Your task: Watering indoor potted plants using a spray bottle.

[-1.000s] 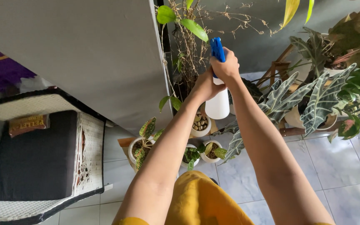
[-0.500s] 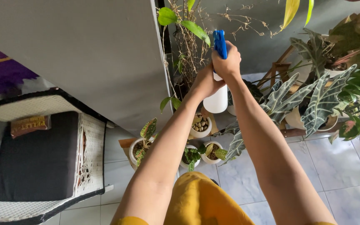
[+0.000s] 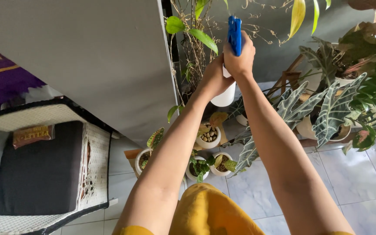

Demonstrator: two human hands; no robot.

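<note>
gripping a white plastic spray bottle [image 3: 224, 96], right hand [image 3: 240, 58] squeezes its blue trigger, left hand [image 3: 215, 80] cupping beneath

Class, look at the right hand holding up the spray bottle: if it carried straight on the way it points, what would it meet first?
Probably the dry, twiggy vine stems just beyond the right hand and spray bottle; the grey wall lies behind, though depth is uncertain.

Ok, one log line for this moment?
right hand: shut on spray bottle | left hand: steadies bottle | nozzle: raised toward dry vine | pots: below
</note>
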